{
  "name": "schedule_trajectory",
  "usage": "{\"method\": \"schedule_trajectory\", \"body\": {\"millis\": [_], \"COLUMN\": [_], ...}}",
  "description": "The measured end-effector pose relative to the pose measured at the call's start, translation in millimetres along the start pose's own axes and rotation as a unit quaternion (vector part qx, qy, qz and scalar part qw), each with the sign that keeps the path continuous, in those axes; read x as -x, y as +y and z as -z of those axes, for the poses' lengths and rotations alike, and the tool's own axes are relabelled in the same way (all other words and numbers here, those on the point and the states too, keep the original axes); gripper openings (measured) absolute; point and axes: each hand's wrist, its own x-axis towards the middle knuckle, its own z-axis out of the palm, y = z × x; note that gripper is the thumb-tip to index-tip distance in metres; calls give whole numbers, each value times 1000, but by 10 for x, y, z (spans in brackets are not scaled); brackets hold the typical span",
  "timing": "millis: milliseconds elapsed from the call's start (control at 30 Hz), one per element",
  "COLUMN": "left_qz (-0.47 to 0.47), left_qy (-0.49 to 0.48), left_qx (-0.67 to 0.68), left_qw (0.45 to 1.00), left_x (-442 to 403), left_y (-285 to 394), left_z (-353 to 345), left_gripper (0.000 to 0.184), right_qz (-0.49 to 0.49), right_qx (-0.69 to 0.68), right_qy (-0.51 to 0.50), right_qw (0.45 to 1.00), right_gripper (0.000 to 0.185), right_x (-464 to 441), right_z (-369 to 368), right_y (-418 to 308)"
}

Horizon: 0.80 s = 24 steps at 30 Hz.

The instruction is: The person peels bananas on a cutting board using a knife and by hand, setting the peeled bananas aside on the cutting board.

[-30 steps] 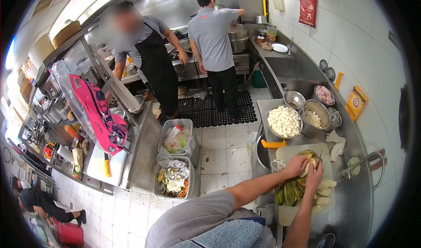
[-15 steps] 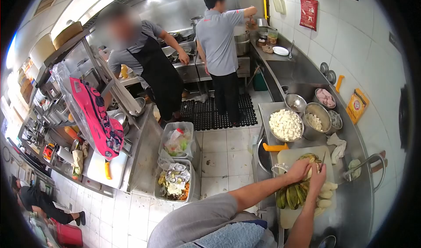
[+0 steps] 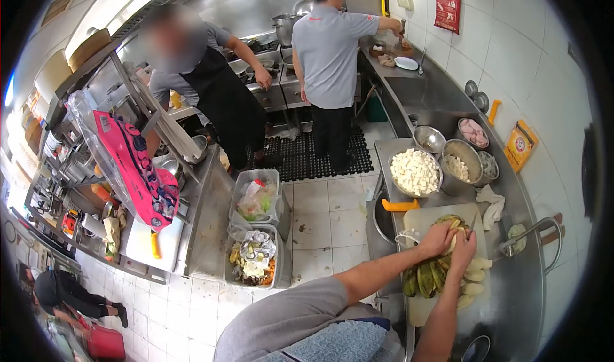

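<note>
Over a white cutting board (image 3: 417, 218) at the lower right, my left hand (image 3: 438, 238) is closed round a partly peeled plantain (image 3: 453, 239). My right hand (image 3: 464, 250) grips a knife (image 3: 474, 220) against the same plantain, its blade pointing up and away. Green plantain peels or unpeeled plantains (image 3: 427, 277) lie in a heap below my left hand. Several peeled plantains (image 3: 474, 276) rest on the board to the right of my right wrist. Beyond the board stands a bowl of white diced pieces (image 3: 415, 171).
Metal bowls (image 3: 429, 139), an orange handle (image 3: 400, 205), a cloth (image 3: 491, 207) and a faucet (image 3: 543, 223) surround the board. Two bins (image 3: 284, 256) stand on the floor at left. Two people (image 3: 224, 93) (image 3: 327, 61) are near the stove; another person (image 3: 70, 295) bends at lower left.
The co-worker at the stove has moved right and reaches over the far counter. The other stove worker's arm has shifted. My hands stay at the plantain with slight movement.
</note>
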Motion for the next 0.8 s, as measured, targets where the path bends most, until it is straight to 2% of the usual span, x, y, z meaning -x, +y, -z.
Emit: {"method": "schedule_trajectory", "body": {"millis": [167, 367, 467, 667, 800], "left_qz": [-8, 39, 35, 20, 42], "left_qy": [27, 21, 33, 19, 4], "left_qx": [-18, -26, -10, -23, -35], "left_qw": [999, 999, 999, 999, 999], "left_x": [16, 11, 24, 33, 60], "left_y": [-9, -75, -7, -54, 48], "left_z": [-32, -80, -27, -26, 32], "left_gripper": [23, 24, 24, 26, 25], "right_qz": [-12, -19, -60, -49, -36], "right_qx": [15, 13, 25, 16, -17], "right_qy": [-2, 18, 8, 20, 7], "right_qw": [1000, 1000, 998, 998, 999], "right_gripper": [25, 26, 27, 33, 35], "right_x": [-29, -67, 52, 49, 97], "right_z": [1, -77, -23, -49, -5], "right_y": [11, 69, -262, -116, -228]}}
